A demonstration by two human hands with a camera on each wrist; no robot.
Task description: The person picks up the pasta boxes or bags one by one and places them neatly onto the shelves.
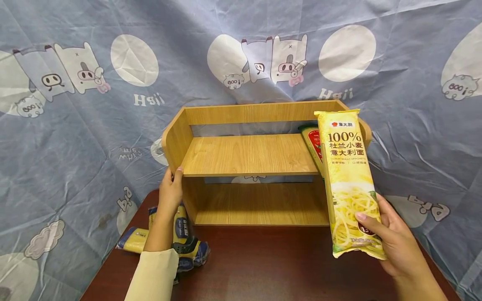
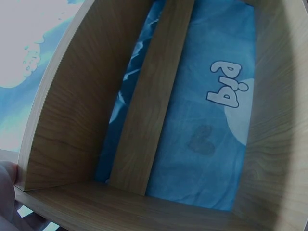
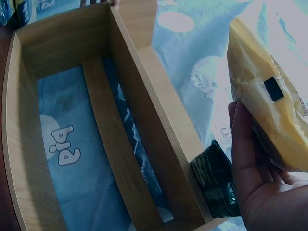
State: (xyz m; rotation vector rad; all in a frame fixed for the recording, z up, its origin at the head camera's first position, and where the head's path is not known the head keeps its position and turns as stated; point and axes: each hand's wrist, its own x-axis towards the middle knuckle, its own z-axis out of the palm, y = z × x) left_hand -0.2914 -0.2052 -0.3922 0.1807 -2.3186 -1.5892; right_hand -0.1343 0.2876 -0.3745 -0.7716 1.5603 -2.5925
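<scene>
A two-tier wooden shelf [image 1: 248,154] stands at the back of the table. My left hand [image 1: 171,190] grips its left side at the upper board, thumb on the front edge; in the left wrist view only part of that hand [image 2: 7,192] shows at the lower left. My right hand [image 1: 395,238] holds a yellow spaghetti pack [image 1: 344,167] upright by its lower end, printed front facing me, before the shelf's right end. The right wrist view shows the back of the pack [image 3: 260,101]. Partly hidden behind it, a green pack with a red label [image 1: 311,140] leans on the upper board.
Several blue-and-yellow packs [image 1: 182,230] lie on the dark red table [image 1: 256,263] left of the shelf, partly covered by my left arm. A blue-grey printed cloth [image 1: 180,54] hangs behind the shelf and at both sides.
</scene>
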